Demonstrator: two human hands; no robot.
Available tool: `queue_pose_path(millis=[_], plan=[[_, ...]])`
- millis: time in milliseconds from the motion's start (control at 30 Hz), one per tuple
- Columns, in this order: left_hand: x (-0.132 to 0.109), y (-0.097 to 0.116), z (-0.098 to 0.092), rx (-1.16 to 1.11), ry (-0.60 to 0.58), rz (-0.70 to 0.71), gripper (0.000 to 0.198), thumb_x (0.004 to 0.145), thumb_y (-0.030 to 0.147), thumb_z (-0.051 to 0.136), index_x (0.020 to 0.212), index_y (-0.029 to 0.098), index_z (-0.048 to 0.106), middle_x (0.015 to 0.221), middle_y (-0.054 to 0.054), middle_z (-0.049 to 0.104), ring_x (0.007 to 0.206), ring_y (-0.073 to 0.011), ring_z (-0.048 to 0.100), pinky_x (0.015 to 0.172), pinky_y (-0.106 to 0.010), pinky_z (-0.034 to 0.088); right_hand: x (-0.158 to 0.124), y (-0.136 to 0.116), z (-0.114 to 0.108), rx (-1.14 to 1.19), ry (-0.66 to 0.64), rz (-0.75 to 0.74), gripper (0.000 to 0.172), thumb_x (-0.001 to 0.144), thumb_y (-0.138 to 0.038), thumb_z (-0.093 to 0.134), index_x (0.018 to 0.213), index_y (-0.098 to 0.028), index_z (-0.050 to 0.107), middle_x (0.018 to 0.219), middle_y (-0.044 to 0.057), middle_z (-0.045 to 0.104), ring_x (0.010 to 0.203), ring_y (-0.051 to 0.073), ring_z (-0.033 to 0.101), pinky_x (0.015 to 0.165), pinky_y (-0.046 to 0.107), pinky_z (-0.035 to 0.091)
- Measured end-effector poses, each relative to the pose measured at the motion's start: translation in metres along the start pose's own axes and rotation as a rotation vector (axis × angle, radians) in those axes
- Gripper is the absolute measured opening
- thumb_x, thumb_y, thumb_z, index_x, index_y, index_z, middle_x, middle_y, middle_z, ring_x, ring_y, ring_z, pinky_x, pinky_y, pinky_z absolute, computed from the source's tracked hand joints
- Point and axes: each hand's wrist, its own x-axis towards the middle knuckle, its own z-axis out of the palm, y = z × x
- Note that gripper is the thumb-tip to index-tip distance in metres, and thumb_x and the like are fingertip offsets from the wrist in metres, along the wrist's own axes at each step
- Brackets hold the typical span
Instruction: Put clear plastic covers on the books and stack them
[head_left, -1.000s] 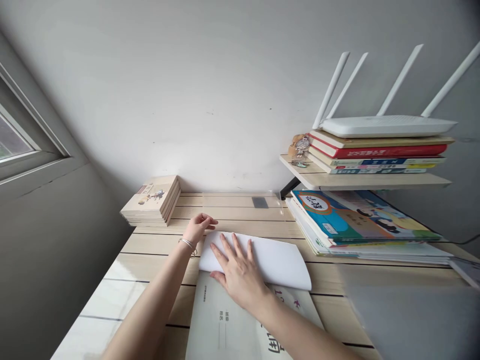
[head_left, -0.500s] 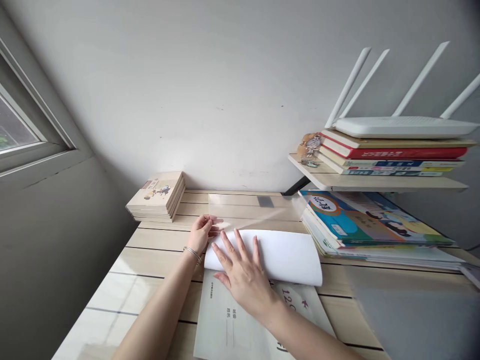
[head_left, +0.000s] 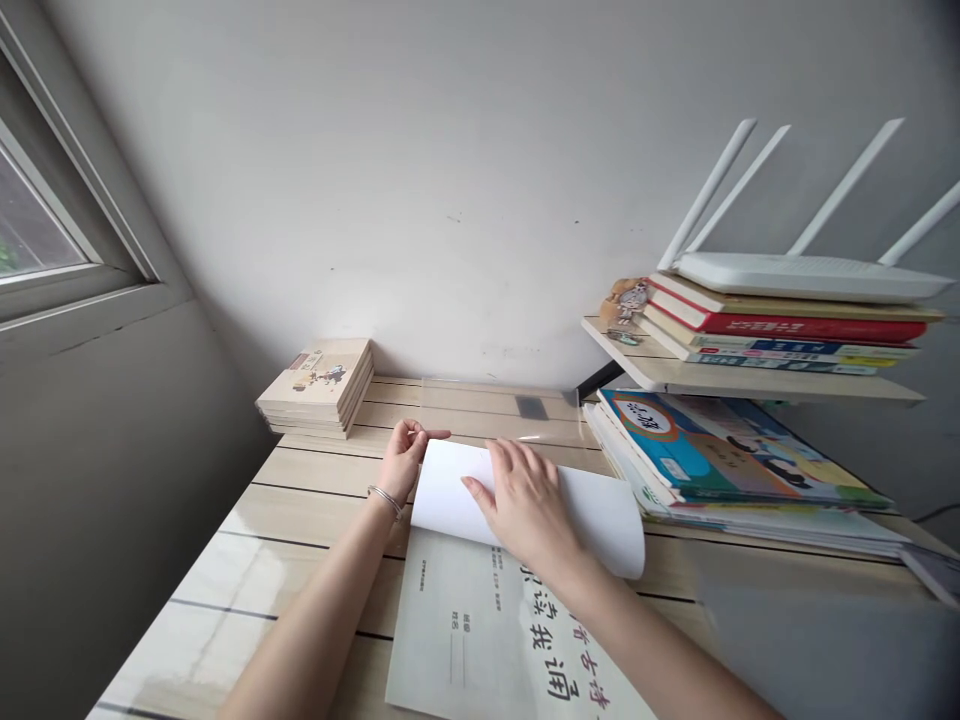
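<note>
On the head view, I've got the booklet (head_left: 450,625) on the table (head_left: 289,515), a white sheet (head_left: 450,485) across its far part. The right hand (head_left: 529,505) lies on it, fingers together, thumb apart; the left hand (head_left: 407,455) curls at a corner, any pinch unclear to me. Paper looks light, floppy, crease-prone: grip edges.

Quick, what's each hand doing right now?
Left hand: fingers curled beside the white sheet; can't tell if it's holding anything.
Right hand: open, resting on that sheet.
</note>
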Motion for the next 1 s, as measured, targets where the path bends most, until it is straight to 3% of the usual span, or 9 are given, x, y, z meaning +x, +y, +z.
queue_pose_path(millis=[133, 267, 367, 733, 900, 1000], plan=[[0.001, 0.000, -0.003, -0.059, -0.002, -0.026, 0.044, 0.065, 0.045, 0.070, 0.082, 0.023, 0.036, 0.089, -0.006, 0.071, 0.077, -0.0223, 0.067, 0.068, -0.035, 0.049, 0.007, 0.008, 0.000, 0.041, -0.016, 0.009, 0.033, 0.090, -0.042, 0.039, 0.098, -0.016, 0.058, 0.091, 0.010, 0.064, 0.086, 0.023, 0.056, 0.079, 0.036, 0.034], [0.000, -0.002, -0.003, -0.026, -0.005, -0.015, 0.044, 0.068, 0.043, 0.068, 0.100, 0.020, 0.046, 0.095, -0.010, 0.069, 0.079, -0.0207, 0.066, 0.068, -0.032, 0.048, 0.012, 0.012, 0.006, 0.096, 0.024, 0.022, 0.027, 0.091, -0.034, 0.039, 0.079, -0.019, 0.057, 0.081, 0.006, 0.063, 0.075, 0.018, 0.057, 0.069, 0.029, 0.033], [-0.003, -0.001, -0.001, -0.003, -0.004, -0.015, 0.048, 0.069, 0.043, 0.066, 0.106, 0.018, 0.048, 0.096, -0.012, 0.069, 0.077, -0.0192, 0.065, 0.065, -0.028, 0.047, 0.018, 0.015, 0.013, 0.134, 0.050, 0.059, 0.024, 0.090, -0.033, 0.042, 0.077, -0.019, 0.056, 0.079, 0.004, 0.063, 0.073, 0.017, 0.057, 0.068, 0.028, 0.033], [-0.010, 0.007, 0.002, -0.003, -0.023, -0.036, 0.036, 0.067, 0.039, 0.064, 0.095, 0.022, 0.048, 0.083, -0.003, 0.069, 0.071, -0.0155, 0.061, 0.065, -0.025, 0.043, 0.024, 0.019, 0.023, 0.197, 0.065, 0.096, 0.022, 0.088, -0.033, 0.046, 0.075, -0.019, 0.057, 0.079, 0.003, 0.064, 0.074, 0.017, 0.057, 0.069, 0.028, 0.033], [-0.012, 0.009, 0.004, 0.024, 0.011, -0.023, 0.040, 0.069, 0.034, 0.062, 0.106, 0.021, 0.052, 0.056, 0.008, 0.050, 0.045, -0.0054, 0.039, 0.047, -0.017, 0.030, 0.025, 0.018, 0.021, 0.198, 0.092, 0.107, 0.022, 0.087, -0.032, 0.046, 0.073, -0.019, 0.057, 0.078, 0.003, 0.065, 0.072, 0.017, 0.057, 0.068, 0.028, 0.033], [-0.012, 0.008, 0.003, 0.042, -0.001, -0.011, 0.036, 0.071, 0.031, 0.060, 0.104, 0.021, 0.052, 0.057, 0.007, 0.048, 0.044, -0.0052, 0.036, 0.045, -0.017, 0.027, 0.025, 0.017, 0.020, 0.209, 0.119, 0.113, 0.021, 0.087, -0.031, 0.046, 0.074, -0.019, 0.057, 0.079, 0.003, 0.065, 0.073, 0.017, 0.058, 0.068, 0.027, 0.033]])
